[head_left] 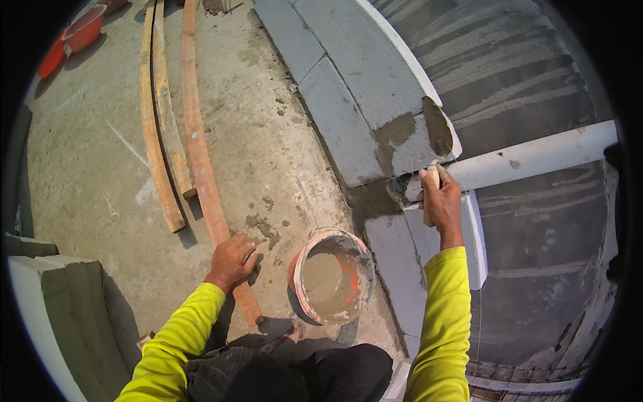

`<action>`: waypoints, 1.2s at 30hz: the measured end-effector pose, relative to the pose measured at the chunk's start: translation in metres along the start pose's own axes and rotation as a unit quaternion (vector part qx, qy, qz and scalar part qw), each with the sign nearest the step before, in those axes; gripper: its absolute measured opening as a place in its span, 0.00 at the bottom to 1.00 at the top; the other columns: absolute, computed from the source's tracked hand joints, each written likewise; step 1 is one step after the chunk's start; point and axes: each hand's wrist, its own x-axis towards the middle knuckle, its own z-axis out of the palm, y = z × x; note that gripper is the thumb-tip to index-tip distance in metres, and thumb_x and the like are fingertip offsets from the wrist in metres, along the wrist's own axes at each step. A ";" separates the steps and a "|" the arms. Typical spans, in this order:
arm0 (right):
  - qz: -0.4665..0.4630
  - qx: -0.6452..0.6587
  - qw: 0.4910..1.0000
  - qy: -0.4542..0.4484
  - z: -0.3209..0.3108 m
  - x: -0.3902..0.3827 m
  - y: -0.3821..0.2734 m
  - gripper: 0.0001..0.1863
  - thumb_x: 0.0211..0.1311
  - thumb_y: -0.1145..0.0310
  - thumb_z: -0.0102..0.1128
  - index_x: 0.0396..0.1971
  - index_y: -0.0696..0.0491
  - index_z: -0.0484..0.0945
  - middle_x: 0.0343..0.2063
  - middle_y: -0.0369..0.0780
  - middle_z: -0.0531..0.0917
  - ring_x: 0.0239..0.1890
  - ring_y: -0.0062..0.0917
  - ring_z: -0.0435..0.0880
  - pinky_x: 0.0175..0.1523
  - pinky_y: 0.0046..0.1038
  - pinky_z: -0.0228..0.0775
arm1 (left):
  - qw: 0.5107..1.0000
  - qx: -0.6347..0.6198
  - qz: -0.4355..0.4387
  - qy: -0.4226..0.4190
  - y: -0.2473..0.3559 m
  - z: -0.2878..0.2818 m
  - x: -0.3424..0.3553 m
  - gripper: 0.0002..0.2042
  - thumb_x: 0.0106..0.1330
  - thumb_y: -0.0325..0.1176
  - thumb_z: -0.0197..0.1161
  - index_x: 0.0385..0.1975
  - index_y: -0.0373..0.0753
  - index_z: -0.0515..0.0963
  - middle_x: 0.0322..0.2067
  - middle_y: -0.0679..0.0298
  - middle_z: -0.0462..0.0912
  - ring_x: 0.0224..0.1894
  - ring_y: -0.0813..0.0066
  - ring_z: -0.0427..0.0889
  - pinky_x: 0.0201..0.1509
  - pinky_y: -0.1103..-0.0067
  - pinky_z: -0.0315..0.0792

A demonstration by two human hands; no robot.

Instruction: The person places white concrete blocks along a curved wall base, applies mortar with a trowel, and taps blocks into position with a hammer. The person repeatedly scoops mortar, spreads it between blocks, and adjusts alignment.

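My right hand is closed around the wooden handle of a trowel, beside a white pipe. Past the handle, a mortar-coated oval looks like the trowel's blade, against the end of a grey block. Smeared mortar fills the gap between the blocks next to the pipe. My left hand is over a reddish wooden plank, fingers loosely bent and partly stretched, with nothing seen in them; whether it presses on the plank is unclear. Between my arms stands a bucket holding wet mortar.
Two more planks lie at the left on the concrete floor. Pale blocks are stacked at the lower left. Orange tubs sit at the far left. A dark, streaked surface lies right of the block row.
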 end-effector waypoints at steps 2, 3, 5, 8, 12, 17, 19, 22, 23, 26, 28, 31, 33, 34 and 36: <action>0.012 -0.008 1.000 -0.011 0.000 0.002 0.004 0.30 0.66 0.61 0.65 0.60 0.67 0.73 0.28 0.40 0.82 0.21 0.19 0.79 0.25 0.24 0.73 | 1.000 0.010 0.001 -0.009 0.000 0.000 0.000 0.14 0.57 0.30 0.68 0.44 0.44 0.83 0.33 0.60 0.80 0.36 0.59 0.82 0.39 0.69 0.77; -0.005 -0.004 1.000 -0.012 0.002 0.003 0.007 0.29 0.65 0.61 0.65 0.59 0.67 0.74 0.28 0.40 0.82 0.21 0.19 0.79 0.24 0.24 0.73 | 1.000 0.012 -0.002 -0.011 0.000 0.000 0.001 0.14 0.57 0.31 0.68 0.44 0.44 0.83 0.34 0.61 0.80 0.37 0.60 0.82 0.39 0.69 0.77; -0.019 -0.005 1.000 0.000 0.007 0.005 0.015 0.28 0.65 0.62 0.65 0.58 0.67 0.75 0.28 0.39 0.82 0.21 0.19 0.78 0.24 0.24 0.71 | 1.000 0.012 0.005 -0.005 -0.001 0.000 0.000 0.14 0.57 0.31 0.68 0.44 0.44 0.83 0.33 0.61 0.80 0.37 0.60 0.82 0.39 0.69 0.77; -0.021 -0.014 1.000 0.000 0.010 0.010 0.027 0.25 0.66 0.62 0.64 0.55 0.66 0.77 0.27 0.37 0.81 0.20 0.18 0.77 0.24 0.23 0.69 | 1.000 0.010 0.015 0.004 -0.003 0.002 0.000 0.14 0.56 0.30 0.68 0.44 0.44 0.83 0.33 0.60 0.80 0.37 0.60 0.82 0.39 0.69 0.77; -0.006 -0.007 1.000 -0.024 -0.004 0.016 0.032 0.20 0.69 0.61 0.60 0.50 0.62 0.79 0.26 0.34 0.79 0.20 0.16 0.77 0.24 0.21 0.69 | 1.000 0.006 -0.008 -0.013 -0.004 0.004 -0.002 0.15 0.56 0.30 0.68 0.44 0.44 0.83 0.33 0.60 0.80 0.37 0.59 0.82 0.39 0.69 0.77; -0.030 0.012 0.999 0.041 -0.009 0.001 0.035 0.22 0.70 0.60 0.60 0.52 0.64 0.78 0.26 0.38 0.81 0.21 0.17 0.78 0.25 0.23 0.71 | 1.000 -0.008 -0.006 -0.010 -0.004 0.003 -0.002 0.15 0.56 0.30 0.68 0.45 0.44 0.83 0.34 0.60 0.80 0.37 0.59 0.82 0.39 0.69 0.77; -0.080 -0.005 0.996 0.045 0.003 -0.009 0.041 0.22 0.71 0.60 0.60 0.52 0.64 0.78 0.26 0.37 0.81 0.22 0.16 0.78 0.26 0.22 0.72 | 1.000 0.002 -0.001 -0.008 -0.003 0.003 -0.002 0.15 0.56 0.30 0.68 0.45 0.45 0.83 0.34 0.60 0.80 0.37 0.58 0.82 0.39 0.69 0.77; -0.075 0.015 0.997 0.029 0.022 -0.012 0.049 0.21 0.73 0.59 0.57 0.52 0.63 0.77 0.27 0.36 0.80 0.23 0.14 0.77 0.27 0.21 0.71 | 1.000 0.016 0.010 -0.005 -0.003 0.003 -0.002 0.15 0.56 0.30 0.68 0.45 0.45 0.83 0.34 0.60 0.80 0.37 0.58 0.82 0.39 0.68 0.77; -0.063 0.053 0.996 0.023 0.028 -0.009 0.051 0.21 0.73 0.59 0.57 0.52 0.62 0.77 0.27 0.35 0.80 0.23 0.14 0.76 0.26 0.21 0.71 | 1.000 0.017 0.009 -0.004 -0.003 0.003 -0.002 0.15 0.56 0.30 0.69 0.45 0.45 0.83 0.34 0.60 0.80 0.37 0.58 0.82 0.39 0.68 0.77; -0.011 0.126 0.992 0.005 0.046 0.001 0.057 0.19 0.75 0.58 0.53 0.52 0.59 0.76 0.26 0.34 0.78 0.20 0.16 0.76 0.23 0.22 0.70 | 1.000 0.018 0.011 -0.006 -0.004 0.004 -0.003 0.15 0.56 0.30 0.69 0.45 0.44 0.83 0.34 0.60 0.81 0.37 0.58 0.82 0.39 0.68 0.77; 0.004 0.154 0.988 -0.009 0.061 0.003 0.062 0.19 0.75 0.55 0.52 0.51 0.57 0.77 0.26 0.32 0.75 0.19 0.16 0.76 0.22 0.22 0.69 | 1.000 0.016 0.011 -0.009 -0.005 0.004 -0.003 0.15 0.56 0.30 0.69 0.44 0.44 0.83 0.34 0.60 0.81 0.37 0.59 0.82 0.39 0.68 0.77; 0.057 0.132 0.989 -0.032 0.079 -0.005 0.072 0.18 0.74 0.55 0.54 0.47 0.56 0.77 0.25 0.33 0.76 0.18 0.18 0.76 0.21 0.23 0.68 | 1.000 0.011 0.007 -0.009 -0.006 0.004 -0.003 0.14 0.56 0.30 0.69 0.43 0.43 0.83 0.33 0.60 0.81 0.37 0.59 0.82 0.39 0.68 0.77; 0.075 0.090 0.992 -0.045 0.083 -0.012 0.076 0.19 0.71 0.59 0.57 0.49 0.61 0.77 0.24 0.36 0.77 0.19 0.21 0.78 0.23 0.26 0.70 | 1.000 0.008 0.007 -0.004 -0.006 0.004 -0.002 0.13 0.56 0.30 0.68 0.43 0.43 0.83 0.33 0.60 0.81 0.37 0.59 0.82 0.39 0.69 0.77; 0.049 0.094 0.994 -0.037 0.083 -0.015 0.076 0.19 0.71 0.59 0.57 0.49 0.61 0.78 0.24 0.36 0.77 0.19 0.21 0.78 0.23 0.26 0.70 | 1.000 0.006 0.007 -0.005 -0.006 0.004 -0.002 0.13 0.57 0.30 0.68 0.43 0.43 0.83 0.32 0.60 0.81 0.36 0.59 0.82 0.38 0.69 0.77; 0.034 0.076 0.996 0.010 0.078 -0.018 0.073 0.19 0.71 0.59 0.58 0.49 0.61 0.78 0.24 0.36 0.78 0.18 0.22 0.78 0.24 0.27 0.71 | 1.000 0.004 0.001 -0.008 -0.006 0.005 -0.003 0.13 0.56 0.30 0.69 0.43 0.43 0.84 0.33 0.60 0.81 0.36 0.59 0.82 0.39 0.69 0.77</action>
